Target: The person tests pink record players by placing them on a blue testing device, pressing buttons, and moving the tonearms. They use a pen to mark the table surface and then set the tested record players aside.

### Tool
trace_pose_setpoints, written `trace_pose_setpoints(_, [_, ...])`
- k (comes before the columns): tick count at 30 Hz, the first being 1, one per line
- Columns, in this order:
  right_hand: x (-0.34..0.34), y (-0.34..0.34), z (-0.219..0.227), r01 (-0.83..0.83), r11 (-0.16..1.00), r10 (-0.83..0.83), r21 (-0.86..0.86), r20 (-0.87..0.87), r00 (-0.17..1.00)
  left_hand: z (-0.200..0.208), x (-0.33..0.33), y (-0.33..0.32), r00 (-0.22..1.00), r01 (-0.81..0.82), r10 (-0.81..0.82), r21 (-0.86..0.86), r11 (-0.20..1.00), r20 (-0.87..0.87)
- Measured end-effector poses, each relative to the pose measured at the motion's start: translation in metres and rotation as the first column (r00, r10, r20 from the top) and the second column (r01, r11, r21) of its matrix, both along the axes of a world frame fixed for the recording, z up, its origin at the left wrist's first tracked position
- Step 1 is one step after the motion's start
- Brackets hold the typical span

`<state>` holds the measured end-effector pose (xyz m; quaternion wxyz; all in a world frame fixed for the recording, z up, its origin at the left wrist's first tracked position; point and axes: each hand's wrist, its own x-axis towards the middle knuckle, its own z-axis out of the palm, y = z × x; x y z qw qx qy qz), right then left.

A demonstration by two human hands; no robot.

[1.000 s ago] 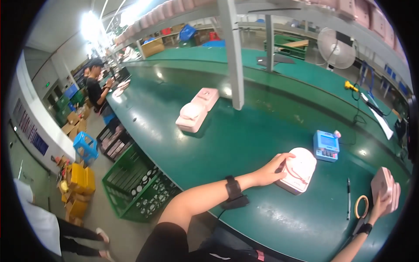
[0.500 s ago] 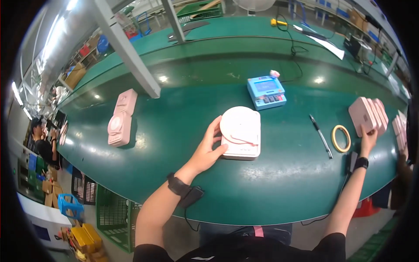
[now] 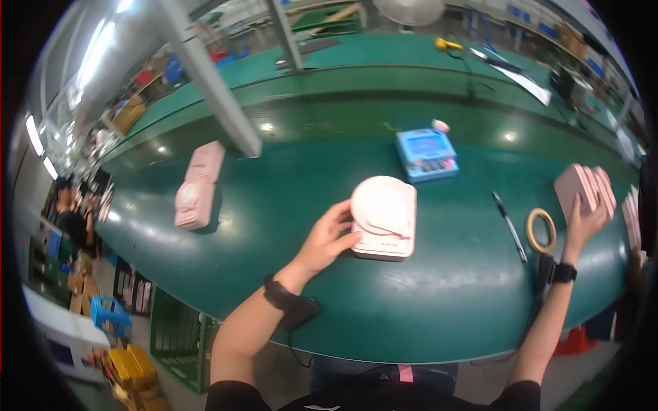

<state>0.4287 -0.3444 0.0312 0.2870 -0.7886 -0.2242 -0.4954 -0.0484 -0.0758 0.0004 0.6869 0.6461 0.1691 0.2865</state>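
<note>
A pink box-shaped device [image 3: 406, 248] with a pale round disc on top rests on the green table in front of me. My left hand [image 3: 327, 236] is curled round its left edge, thumb near the front corner. At the far right, several similar pink devices [image 3: 572, 188] stand upright on edge in a close row. The fingers and thumb of my right hand [image 3: 584, 222] grip the near side of that row; how many pieces they hold is hidden. Black straps with small dark units sit on both wrists.
A blue tester with a screen [image 3: 426, 154] stands behind the device. A pen [image 3: 510, 227] and a yellow tape roll [image 3: 541, 230] lie toward the right. Two pink devices [image 3: 199, 188] lie at left near a grey post [image 3: 226, 96]. A co-worker [image 3: 72, 219] is at far left.
The whole view has shifted slightly, moving the table things a little down and right. My right hand's fingers have come further up over the pink row. My left hand keeps its hold.
</note>
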Motion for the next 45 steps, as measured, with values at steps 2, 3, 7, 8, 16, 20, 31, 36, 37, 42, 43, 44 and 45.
trace_pose_setpoints(2, [-0.031, 0.023, 0.008, -0.401, 0.916, 0.4, 0.024, 0.037, 0.916, -0.001, -0.002, 0.0, 0.995, 0.019, -0.006, -0.121, 0.993, 0.103])
trace_pose_setpoints(3, [-0.052, 0.038, 0.007, -0.538, 0.835, 0.546, 0.113, -0.05, 0.837, -0.002, -0.002, 0.001, 0.991, 0.001, 0.022, -0.175, 0.985, 0.134])
trace_pose_setpoints(7, [-0.096, 0.037, 0.013, -0.602, 0.795, 0.603, -0.079, -0.013, 0.798, -0.01, 0.014, 0.003, 0.996, -0.056, 0.063, -0.105, 0.993, 0.068])
trace_pose_setpoints(8, [-0.114, 0.043, 0.016, -0.645, 0.761, 0.646, -0.073, -0.013, 0.763, -0.014, 0.014, 0.003, 0.995, -0.094, 0.094, -0.008, 0.996, -0.014])
trace_pose_setpoints(16, [-0.21, 0.048, 0.028, -0.888, 0.363, 0.842, -0.282, -0.308, 0.442, -0.003, 0.009, -0.006, 0.972, -0.14, 0.179, 0.238, 0.961, -0.152])
trace_pose_setpoints(20, [-0.234, 0.049, 0.031, -0.958, 0.136, 0.846, -0.254, -0.473, 0.246, -0.002, 0.011, -0.005, 0.981, -0.135, 0.163, 0.233, 0.963, -0.103])
trace_pose_setpoints(31, [-0.249, 0.054, 0.034, -0.944, -0.101, 0.801, -0.314, -0.588, 0.11, -0.001, 0.011, -0.008, 0.986, 0.022, 0.035, 0.337, 0.941, -0.162])
trace_pose_setpoints(36, [-0.27, 0.054, 0.043, -0.91, -0.131, 0.806, -0.392, -0.577, 0.133, 0.001, 0.01, -0.012, 0.97, 0.02, 0.066, 0.35, 0.937, -0.233])
trace_pose_setpoints(37, [-0.276, 0.054, 0.045, -0.904, -0.138, 0.81, -0.406, -0.571, 0.133, 0.001, 0.011, -0.011, 0.964, 0.014, 0.08, 0.348, 0.937, -0.255])
trace_pose_setpoints(42, [-0.289, 0.053, 0.047, -0.882, -0.203, 0.765, -0.426, -0.631, 0.129, -0.003, 0.01, -0.013, 0.989, -0.027, 0.083, 0.404, 0.914, -0.122])
trace_pose_setpoints(43, [-0.288, 0.053, 0.047, -0.883, -0.194, 0.763, -0.427, -0.632, 0.138, -0.002, 0.009, -0.014, 0.992, 0.017, 0.03, 0.375, 0.927, -0.12])
trace_pose_setpoints(44, [-0.284, 0.052, 0.046, -0.87, -0.211, 0.759, -0.446, -0.635, 0.142, 0.0, 0.007, -0.014, 0.993, 0.061, -0.022, 0.345, 0.936, -0.116])
trace_pose_setpoints(45, [-0.281, 0.053, 0.045, -0.855, -0.226, 0.758, -0.467, -0.635, 0.147, 0.002, 0.006, -0.013, 0.991, 0.106, -0.075, 0.321, 0.941, -0.11])
